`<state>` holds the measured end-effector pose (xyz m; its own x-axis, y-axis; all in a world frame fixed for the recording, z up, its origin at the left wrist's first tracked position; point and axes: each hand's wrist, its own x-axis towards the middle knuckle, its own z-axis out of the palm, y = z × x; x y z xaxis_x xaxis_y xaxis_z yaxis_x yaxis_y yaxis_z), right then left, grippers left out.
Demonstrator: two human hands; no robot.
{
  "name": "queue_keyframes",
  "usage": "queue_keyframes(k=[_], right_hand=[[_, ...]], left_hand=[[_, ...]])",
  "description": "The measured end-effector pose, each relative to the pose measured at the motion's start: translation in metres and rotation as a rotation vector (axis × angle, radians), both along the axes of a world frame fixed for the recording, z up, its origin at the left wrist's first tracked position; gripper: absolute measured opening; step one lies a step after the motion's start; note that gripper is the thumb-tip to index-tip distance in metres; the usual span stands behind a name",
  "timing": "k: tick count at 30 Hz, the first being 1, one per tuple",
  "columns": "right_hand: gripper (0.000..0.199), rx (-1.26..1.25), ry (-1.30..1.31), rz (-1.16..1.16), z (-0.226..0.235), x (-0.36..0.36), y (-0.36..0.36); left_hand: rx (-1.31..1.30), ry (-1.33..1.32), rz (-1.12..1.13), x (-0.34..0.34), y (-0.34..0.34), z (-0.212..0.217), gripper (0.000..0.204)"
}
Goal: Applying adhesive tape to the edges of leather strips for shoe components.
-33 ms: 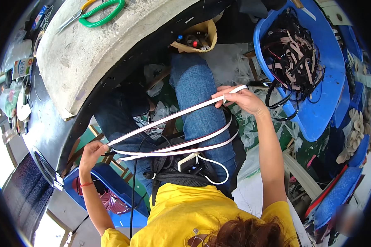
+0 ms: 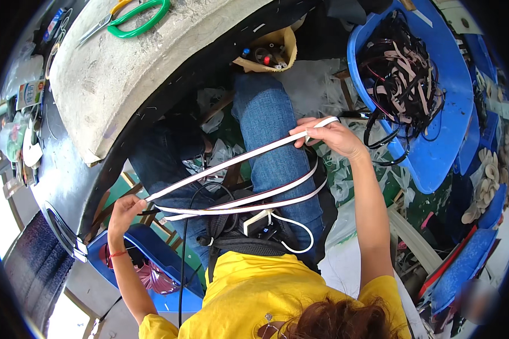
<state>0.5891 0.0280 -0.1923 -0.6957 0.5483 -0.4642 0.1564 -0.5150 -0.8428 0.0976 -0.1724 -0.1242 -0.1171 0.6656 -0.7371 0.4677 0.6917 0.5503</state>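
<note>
A long white strip with a dark edge [image 2: 220,166] is stretched taut above my lap, running from lower left to upper right. At its left end my left hand [image 2: 126,211] is closed, pinching the strip between fingers and thumb. My right hand [image 2: 329,135] grips the other end near my right knee, with a short loop of strip rising past the fingers. More lengths of the same strip lie across my jeans [image 2: 267,130] and meet close to my left hand. A small device with a white cable [image 2: 308,229] rests at my waist.
Green-handled scissors [image 2: 136,20] lie on the pale padded work surface [image 2: 130,85]. At the far right a blue bin [image 2: 435,161] holds tangled dark and pink strips. Another blue bin [image 2: 192,301] stands lower left. A paper bag [image 2: 291,45] with small items is beyond my knee.
</note>
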Motion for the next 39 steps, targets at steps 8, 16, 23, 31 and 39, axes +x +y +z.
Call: queue_keyframes(k=[8,16,23,31,39], right_hand=[[0.027,-0.002,-0.042,-0.094,-0.005,0.003,-0.002],[0.025,-0.027,-0.004,-0.147,-0.005,0.004,-0.006],[0.023,-0.017,0.001,-0.146,-0.006,0.003,-0.006],[0.012,0.246,-0.224,-0.209,0.006,-0.017,-0.013],[0.008,1.178,-0.788,-0.179,0.033,-0.023,-0.041]], left_hand=[[-0.063,0.108,0.087,-0.039,-0.031,0.002,0.028],[-0.085,0.214,0.095,-0.064,-0.057,-0.005,0.030],[0.007,0.461,0.149,-0.109,-0.085,-0.015,0.032],[0.070,0.563,0.100,-0.129,-0.102,-0.036,0.034],[0.141,0.541,0.060,-0.097,-0.086,-0.026,0.021]])
